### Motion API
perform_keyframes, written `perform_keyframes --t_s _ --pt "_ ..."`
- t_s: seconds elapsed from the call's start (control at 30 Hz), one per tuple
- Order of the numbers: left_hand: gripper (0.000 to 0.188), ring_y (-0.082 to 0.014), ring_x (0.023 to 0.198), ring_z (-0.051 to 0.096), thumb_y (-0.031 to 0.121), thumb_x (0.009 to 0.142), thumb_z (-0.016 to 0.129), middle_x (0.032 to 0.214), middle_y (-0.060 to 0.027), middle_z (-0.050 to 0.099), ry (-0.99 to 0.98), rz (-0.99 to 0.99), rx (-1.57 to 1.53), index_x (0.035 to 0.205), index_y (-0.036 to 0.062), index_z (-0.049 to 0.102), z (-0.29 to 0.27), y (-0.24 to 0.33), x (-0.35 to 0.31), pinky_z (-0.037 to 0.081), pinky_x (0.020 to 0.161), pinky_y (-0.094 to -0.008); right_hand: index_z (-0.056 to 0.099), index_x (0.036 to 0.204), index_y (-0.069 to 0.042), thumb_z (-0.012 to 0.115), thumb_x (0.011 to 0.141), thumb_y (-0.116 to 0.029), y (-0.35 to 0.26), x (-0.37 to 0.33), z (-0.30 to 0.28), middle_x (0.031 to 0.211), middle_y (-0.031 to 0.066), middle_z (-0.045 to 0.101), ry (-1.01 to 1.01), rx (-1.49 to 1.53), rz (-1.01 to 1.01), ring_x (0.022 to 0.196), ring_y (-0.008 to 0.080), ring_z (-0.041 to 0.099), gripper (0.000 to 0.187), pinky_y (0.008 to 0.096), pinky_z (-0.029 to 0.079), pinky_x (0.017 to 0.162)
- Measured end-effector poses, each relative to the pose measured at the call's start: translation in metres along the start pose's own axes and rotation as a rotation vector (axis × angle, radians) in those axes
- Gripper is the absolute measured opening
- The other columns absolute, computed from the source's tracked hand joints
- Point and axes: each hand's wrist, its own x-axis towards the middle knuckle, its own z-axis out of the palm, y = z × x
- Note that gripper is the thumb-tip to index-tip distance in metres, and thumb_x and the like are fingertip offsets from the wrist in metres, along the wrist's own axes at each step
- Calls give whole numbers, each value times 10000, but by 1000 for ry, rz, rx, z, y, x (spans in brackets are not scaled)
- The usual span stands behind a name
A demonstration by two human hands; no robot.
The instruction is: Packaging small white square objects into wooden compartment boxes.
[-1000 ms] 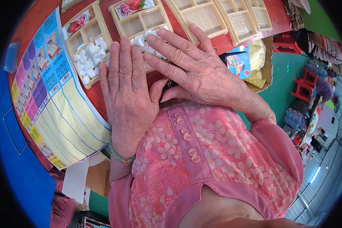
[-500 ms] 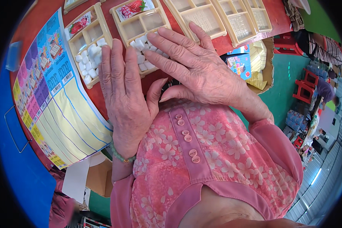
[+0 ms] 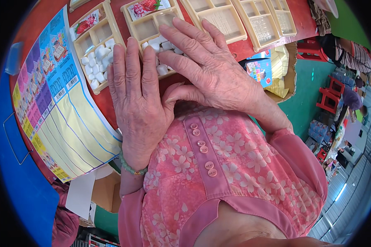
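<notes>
Hands' shift: right hand (image 3: 212,68) has slid a little farther over the centre tray (image 3: 145,30) since the earlier frame; left hand (image 3: 138,107) has edged toward it; the thumbs, parted then, now appear to meet.
White pieces: these small pale lumps (image 3: 155,41) lie in the near compartment of the centre tray, partly hidden by the fingers; they show in a slightly different pattern than before, so they seem nudged; with both hands converging, attention appears settled on this compartment.
Left fingers: extended, nearly parallel, with narrow gaps toward the tips; the index overlaps the pieces, the middle fingertip is at the tray's side wall.
Right fingers: middle and ring close together, index and little finger apart; neither hand visibly clamps anything; what lies under the palms, I cannot tell.
Strawberry sachet: this packet (image 3: 146,8) sits in the centre tray's far compartment, beyond the fingertips.
Neighbouring tray: to the left, this one (image 3: 84,44) has its own white heap (image 3: 97,66) and similar packet (image 3: 86,24).
Tabletop: red surface (image 3: 39,24) beneath; printed sheet (image 3: 82,123) at left; more beige trays (image 3: 224,24) at right.
Beyond: cardboard box (image 3: 294,66); red stools (image 3: 329,96).
</notes>
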Motion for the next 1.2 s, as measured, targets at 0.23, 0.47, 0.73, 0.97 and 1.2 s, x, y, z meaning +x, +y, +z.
perform_keyframes --t_s 0.23,0.47,0.73,0.97,1.2 --pt "645 -394 1494 316 427 993 539 1583 -186 389 -21 -20 18 1479 12 456 -1 2 1 247 1202 -558 585 1368 -184 750 735 -540 2 -1 1 1606 119 353 -78 -18 31 1501 340 301 744 582 212 1197" --pt "645 -394 1493 318 440 1003 513 1580 -185 394 -42 -26 66 1486 17 451 -1 2 1 241 1201 -559 625 1325 -181 756 731 -533 3 -1 1 1597 109 371 -56 -4 13 1492 337 317 702 576 220 1196" --pt "594 -410 1477 341 437 1016 517 1569 -187 407 121 29 -102 1470 57 469 6 -4 -3 278 1177 -574 662 1196 -163 724 791 -524 3 0 1 1501 145 465 2 21 -16 1432 356 406 546 623 273 1164" --pt "563 -423 1466 351 436 1010 530 1559 -190 418 35 34 -16 1439 73 505 1 -4 -2 283 1170 -582 652 1312 -184 801 706 -461 4 -2 -1 1564 110 424 -17 43 -5 1473 338 359 683 571 252 1187" --pt "561 -425 1459 359 423 1008 535 1555 -189 423 37 14 14 1436 61 512 1 -2 0 295 1158 -591 688 1269 -202 796 710 -456 5 -3 0 1555 109 433 -17 34 -23 1457 332 383 624 567 280 1176"
